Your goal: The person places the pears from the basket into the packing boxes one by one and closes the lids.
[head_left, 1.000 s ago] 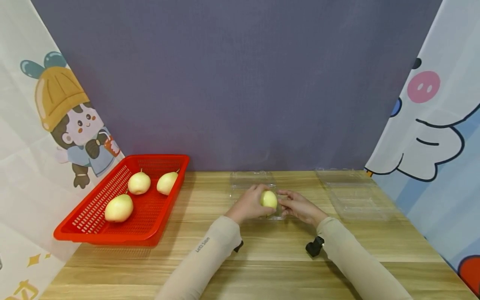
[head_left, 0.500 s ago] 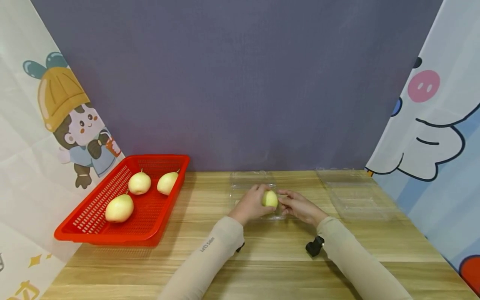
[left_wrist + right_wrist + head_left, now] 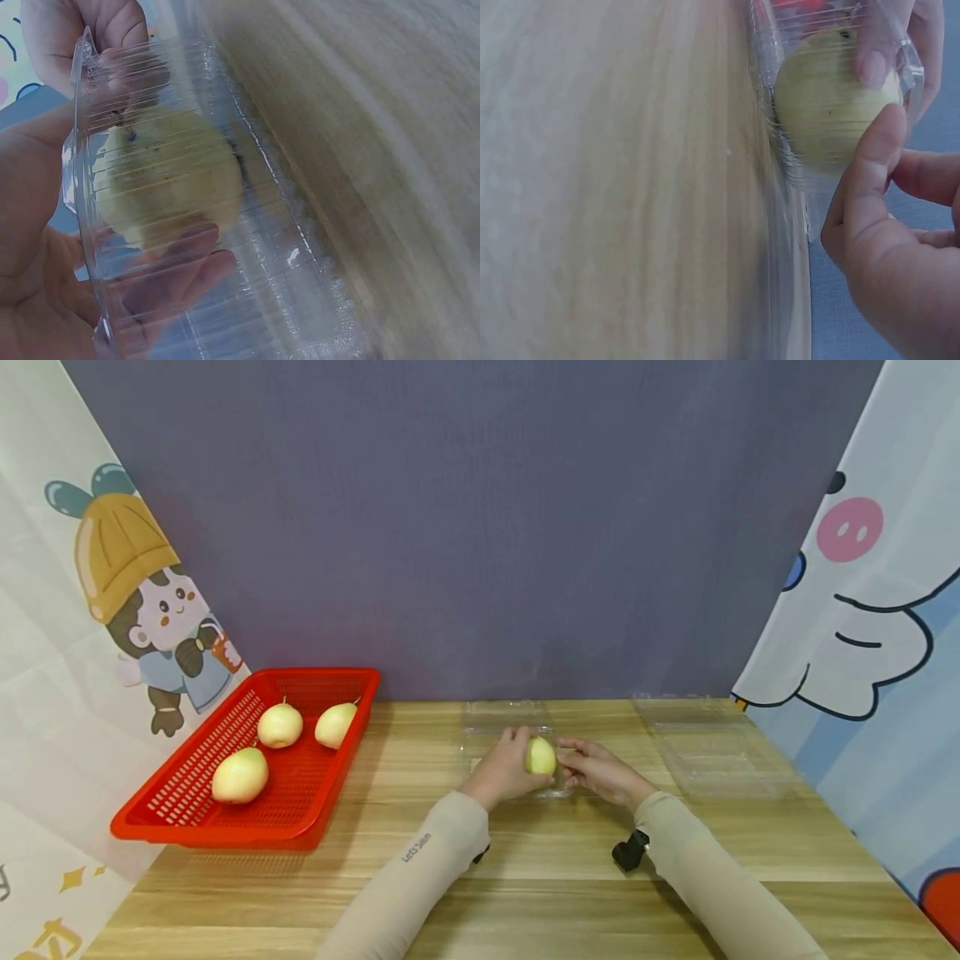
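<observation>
In the head view my left hand (image 3: 498, 772) grips a pale yellow pear (image 3: 540, 756) at the right end of a clear plastic clamshell box (image 3: 506, 716). The left wrist view shows the pear (image 3: 172, 180) behind the ribbed box wall, its stem toward the upper left, with my left fingers curled round it inside the box. My right hand (image 3: 600, 774) is at the box's right end. In the right wrist view its thumb and fingers pinch the box rim beside the pear (image 3: 821, 105). The box's lid lies folded back, away from me.
A red plastic basket (image 3: 315, 814) at the left holds three pears: front (image 3: 240, 775), back (image 3: 280, 726) and right (image 3: 334, 726). Another open clear box (image 3: 712, 752) lies at the right of the wooden table (image 3: 570, 902). A grey panel (image 3: 480, 527) stands behind.
The pear has turned slightly and shifted a touch to the right in my left hand. My right hand has stayed at the box's end.
</observation>
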A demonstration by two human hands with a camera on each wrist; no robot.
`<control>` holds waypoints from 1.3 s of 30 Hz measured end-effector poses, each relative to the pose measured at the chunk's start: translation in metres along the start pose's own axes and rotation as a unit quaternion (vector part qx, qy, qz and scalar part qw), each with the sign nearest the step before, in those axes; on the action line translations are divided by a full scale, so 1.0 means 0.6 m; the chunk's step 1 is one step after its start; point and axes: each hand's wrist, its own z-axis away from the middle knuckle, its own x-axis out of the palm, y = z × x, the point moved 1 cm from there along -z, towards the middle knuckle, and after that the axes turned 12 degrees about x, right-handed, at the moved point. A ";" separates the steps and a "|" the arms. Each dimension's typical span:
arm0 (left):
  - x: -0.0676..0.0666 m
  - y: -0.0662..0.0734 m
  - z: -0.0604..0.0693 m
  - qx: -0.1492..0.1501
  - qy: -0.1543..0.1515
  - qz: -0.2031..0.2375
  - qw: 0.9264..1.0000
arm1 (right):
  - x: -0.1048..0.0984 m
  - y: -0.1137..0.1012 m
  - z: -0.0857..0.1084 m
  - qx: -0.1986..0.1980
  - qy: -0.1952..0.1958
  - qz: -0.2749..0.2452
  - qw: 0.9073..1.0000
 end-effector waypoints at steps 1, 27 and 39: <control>0.000 0.000 0.000 0.000 0.000 0.002 1.000 | 0.000 0.000 0.000 -0.001 -0.001 0.000 1.000; -0.056 0.019 0.011 0.044 0.012 -0.025 0.999 | -0.001 -0.002 0.001 0.001 -0.007 0.001 1.000; -0.086 0.000 0.009 0.053 0.010 -0.026 0.998 | -0.001 -0.001 0.001 0.006 0.000 0.004 1.000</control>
